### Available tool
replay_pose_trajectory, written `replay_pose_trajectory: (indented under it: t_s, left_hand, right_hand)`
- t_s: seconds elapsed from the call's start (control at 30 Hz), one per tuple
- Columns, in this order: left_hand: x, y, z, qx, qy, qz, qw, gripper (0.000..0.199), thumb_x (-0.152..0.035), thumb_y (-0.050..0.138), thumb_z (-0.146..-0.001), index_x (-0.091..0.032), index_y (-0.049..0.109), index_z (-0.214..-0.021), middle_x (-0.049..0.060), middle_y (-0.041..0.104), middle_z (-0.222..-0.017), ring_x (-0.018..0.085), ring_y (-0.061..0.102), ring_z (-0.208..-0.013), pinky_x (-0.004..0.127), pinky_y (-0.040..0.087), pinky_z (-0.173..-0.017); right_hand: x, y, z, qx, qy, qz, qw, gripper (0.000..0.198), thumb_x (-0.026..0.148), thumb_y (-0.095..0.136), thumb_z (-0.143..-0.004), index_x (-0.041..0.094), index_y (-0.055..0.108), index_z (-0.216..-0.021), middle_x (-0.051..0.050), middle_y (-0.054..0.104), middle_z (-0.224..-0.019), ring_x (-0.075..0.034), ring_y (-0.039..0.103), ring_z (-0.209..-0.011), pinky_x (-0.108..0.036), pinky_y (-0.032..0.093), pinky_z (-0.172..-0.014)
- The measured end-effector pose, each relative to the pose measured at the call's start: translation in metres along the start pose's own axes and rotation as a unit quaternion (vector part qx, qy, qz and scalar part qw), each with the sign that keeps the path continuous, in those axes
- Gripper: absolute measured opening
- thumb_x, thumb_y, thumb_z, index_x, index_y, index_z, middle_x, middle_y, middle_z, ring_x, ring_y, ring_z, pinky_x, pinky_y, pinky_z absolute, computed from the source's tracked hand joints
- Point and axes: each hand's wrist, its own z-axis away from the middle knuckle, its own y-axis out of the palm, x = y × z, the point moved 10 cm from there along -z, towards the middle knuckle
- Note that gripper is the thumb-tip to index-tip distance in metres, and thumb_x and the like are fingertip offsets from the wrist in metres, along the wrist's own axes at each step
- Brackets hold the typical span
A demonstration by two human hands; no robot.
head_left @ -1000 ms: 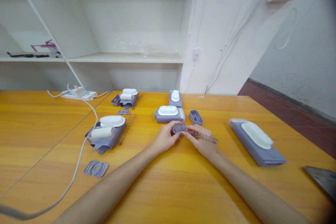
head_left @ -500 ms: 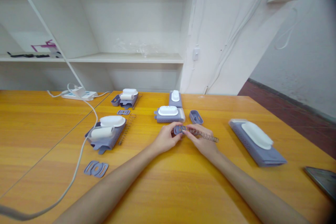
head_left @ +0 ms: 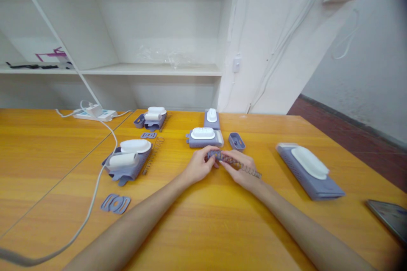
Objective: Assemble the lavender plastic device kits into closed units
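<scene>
While a wire coil spring (head_left: 235, 162) is lying across the right hand (head_left: 244, 177), above the table (head_left: 203, 228), its left end is pointing at a grey-purple slotted plate (head_left: 214, 155); the grip is hiding whether they are touching. The left hand (head_left: 199, 166) is pinching the plate between thumb and fingers; the right is gripping the spring near that end. Pinching close to the plate and lining the coil up straight would probably be helping, since the loose tail could be swaying. Just beyond, an open oblong cap (head_left: 238, 148) is sitting.
</scene>
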Motion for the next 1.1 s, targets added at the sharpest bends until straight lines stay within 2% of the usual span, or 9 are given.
replay_pose_trajectory:
  t_s: [0.23, 0.43, 0.73, 0.9, 1.1]
  left_hand:
    - [-0.002, 0.001, 0.001, -0.003, 0.014, -0.028, 1.0, 0.031, -0.024, 0.05, -0.083, -0.016, 0.056, -0.113, 0.005, 0.067, -0.086, 0.013, 0.065, -0.065, 0.022, 0.049, -0.061]
    - [-0.006, -0.001, 0.001, -0.013, 0.03, -0.062, 0.998, 0.035, -0.019, 0.055, -0.078, -0.017, 0.057, -0.113, 0.004, 0.067, -0.088, 0.013, 0.062, -0.07, 0.023, 0.049, -0.067]
    - [-0.011, 0.001, 0.004, -0.001, 0.03, -0.074, 0.997, 0.032, -0.024, 0.05, -0.083, -0.016, 0.056, -0.113, 0.003, 0.065, -0.075, 0.013, 0.061, -0.065, 0.021, 0.046, -0.06]
    - [-0.01, 0.003, 0.003, 0.01, 0.032, -0.075, 0.997, 0.03, -0.023, 0.047, -0.084, -0.017, 0.055, -0.113, 0.003, 0.065, -0.076, 0.013, 0.062, -0.065, 0.022, 0.046, -0.061]
    - [-0.014, 0.002, 0.002, 0.005, 0.047, -0.071, 0.996, 0.033, -0.016, 0.05, -0.08, -0.017, 0.055, -0.113, 0.003, 0.065, -0.084, 0.012, 0.061, -0.068, 0.022, 0.048, -0.065]
  right_hand:
    - [0.0, -0.002, 0.0, -0.011, 0.009, 0.03, 0.999, 0.021, 0.027, 0.059, -0.082, 0.024, 0.063, -0.102, -0.004, 0.067, -0.094, -0.017, 0.064, -0.086, -0.032, 0.052, -0.079]
    - [0.0, -0.004, -0.001, -0.017, 0.015, 0.077, 0.997, 0.017, 0.032, 0.061, -0.081, 0.022, 0.064, -0.094, -0.003, 0.069, -0.087, -0.018, 0.065, -0.08, -0.031, 0.052, -0.074]
    - [-0.002, -0.001, -0.002, 0.011, 0.04, 0.112, 0.993, 0.018, 0.037, 0.058, -0.082, 0.022, 0.066, -0.079, -0.002, 0.069, -0.077, -0.017, 0.065, -0.071, -0.029, 0.051, -0.065]
    - [0.001, 0.001, -0.002, 0.012, 0.02, 0.079, 0.997, 0.013, 0.03, 0.058, -0.082, 0.022, 0.066, -0.088, -0.003, 0.068, -0.082, -0.017, 0.064, -0.076, -0.03, 0.052, -0.07]
    - [0.003, 0.002, -0.001, 0.004, -0.02, 0.035, 0.999, 0.021, 0.023, 0.057, -0.081, 0.022, 0.062, -0.102, -0.004, 0.066, -0.088, -0.016, 0.063, -0.08, -0.029, 0.052, -0.073]
